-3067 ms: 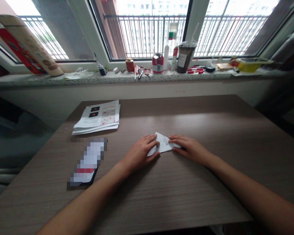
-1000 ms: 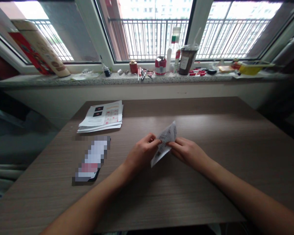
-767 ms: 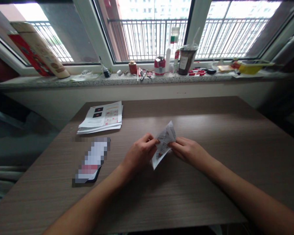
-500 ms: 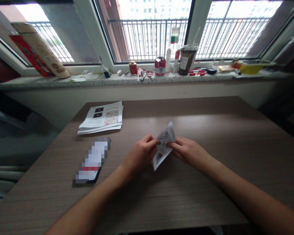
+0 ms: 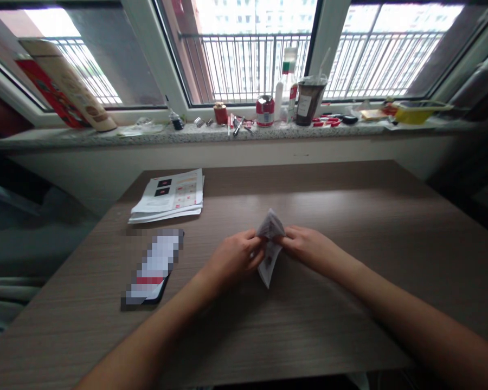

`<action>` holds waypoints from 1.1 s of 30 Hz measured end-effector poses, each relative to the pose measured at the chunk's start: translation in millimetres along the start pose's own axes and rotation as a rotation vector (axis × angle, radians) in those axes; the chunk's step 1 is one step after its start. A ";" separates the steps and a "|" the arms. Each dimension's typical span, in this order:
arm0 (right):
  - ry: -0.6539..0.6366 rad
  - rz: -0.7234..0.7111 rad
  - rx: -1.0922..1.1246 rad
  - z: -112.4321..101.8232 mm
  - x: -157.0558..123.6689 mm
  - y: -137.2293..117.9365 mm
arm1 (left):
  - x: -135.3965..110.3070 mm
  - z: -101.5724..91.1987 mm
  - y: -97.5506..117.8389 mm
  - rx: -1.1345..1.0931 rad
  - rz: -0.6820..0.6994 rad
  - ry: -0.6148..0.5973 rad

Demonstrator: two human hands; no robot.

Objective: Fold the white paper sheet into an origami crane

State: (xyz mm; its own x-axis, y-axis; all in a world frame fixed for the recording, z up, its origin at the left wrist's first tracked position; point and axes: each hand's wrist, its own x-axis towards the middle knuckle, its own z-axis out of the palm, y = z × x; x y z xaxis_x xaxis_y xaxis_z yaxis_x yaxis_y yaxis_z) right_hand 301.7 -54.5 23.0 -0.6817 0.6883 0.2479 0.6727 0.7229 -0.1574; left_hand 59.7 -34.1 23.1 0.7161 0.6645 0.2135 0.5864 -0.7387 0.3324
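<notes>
A small printed paper slip (image 5: 270,246), folded, is held just above the brown wooden table (image 5: 350,216) near its middle. My left hand (image 5: 232,259) pinches its left edge with thumb and fingertips. My right hand (image 5: 309,248) pinches its right edge in the same way. The slip stands on edge between the two hands, with one pointed end up and the other pointing down toward me.
A phone (image 5: 154,268) lies on the table to the left of my hands, with a stack of printed leaflets (image 5: 169,196) behind it. The stone windowsill (image 5: 106,135) holds a can (image 5: 264,111), a dark drink cup (image 5: 308,100), bottles, small tools and a yellow bowl (image 5: 415,111).
The slip lay flat under both hands three seconds ago. It has since been lifted and folded narrower, with the hands drawn closer together around it.
</notes>
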 end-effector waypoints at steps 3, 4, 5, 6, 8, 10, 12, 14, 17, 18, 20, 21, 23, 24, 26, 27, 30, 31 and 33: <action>-0.005 0.013 0.034 -4.0 -3.0 2.1 | 0.8 2.0 -3.4 -0.038 0.001 0.032; -0.003 0.017 0.046 -5.7 -3.9 2.7 | 1.1 1.6 -4.2 -0.055 0.001 0.039; -0.004 0.021 0.056 -7.6 -4.6 3.4 | 1.3 0.5 -5.0 -0.074 0.001 0.042; -0.005 0.024 0.065 -9.5 -5.4 4.2 | 1.4 -1.2 -5.8 -0.096 0.000 0.042; -0.017 0.028 0.080 -13.1 -6.9 5.9 | 1.4 -5.6 -7.6 -0.141 -0.014 0.025; -0.034 0.026 0.103 -16.2 -8.6 7.7 | 0.9 -10.4 -9.4 -0.177 -0.037 -0.007; -0.040 0.029 0.129 -18.2 -10.4 9.1 | 0.1 -14.3 -10.8 -0.200 -0.048 -0.031; -0.035 0.037 0.159 -19.2 -11.6 9.7 | -0.9 -16.5 -11.7 -0.198 -0.032 -0.044; -0.025 0.042 0.194 -19.4 -11.7 8.6 | -2.8 -17.0 -11.9 -0.119 0.019 -0.089; -0.022 0.038 0.200 -19.2 -11.3 7.9 | -3.4 -16.8 -11.6 -0.077 0.031 -0.109; -0.026 0.035 0.200 -18.5 -10.3 6.5 | -4.2 -16.5 -10.2 -0.008 0.045 -0.136; -0.032 0.035 0.198 -18.2 -9.8 6.0 | -4.3 -16.7 -8.9 0.012 0.047 -0.140; -0.044 0.038 0.195 -17.7 -9.1 5.7 | -3.9 -17.8 -5.6 0.026 0.042 -0.127; -0.046 0.042 0.194 -17.5 -8.9 6.0 | -3.4 -18.7 -3.9 0.029 0.033 -0.116; -0.038 0.048 0.204 -17.4 -8.9 7.3 | -2.4 -20.2 -1.3 0.031 0.020 -0.096; -0.033 0.049 0.214 -17.3 -9.0 8.2 | -2.0 -20.6 -1.1 0.021 0.022 -0.089; -0.018 0.054 0.255 -16.0 -10.2 12.0 | -2.0 -20.0 -5.6 -0.049 0.051 -0.072; -0.010 0.057 0.271 -15.2 -10.8 13.7 | -2.5 -19.7 -8.6 -0.078 0.061 -0.068; 0.008 0.076 0.300 -13.2 -12.5 17.5 | -3.7 -20.3 -14.8 -0.128 0.081 -0.076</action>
State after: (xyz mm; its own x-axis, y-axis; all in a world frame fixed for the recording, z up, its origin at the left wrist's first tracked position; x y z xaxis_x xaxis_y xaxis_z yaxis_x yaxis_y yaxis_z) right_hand 325.8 -51.2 29.8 -0.6294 0.7417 0.2319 0.6063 0.6553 -0.4505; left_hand 40.7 -23.4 36.0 0.7884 0.5895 0.1759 0.4761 -0.7657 0.4326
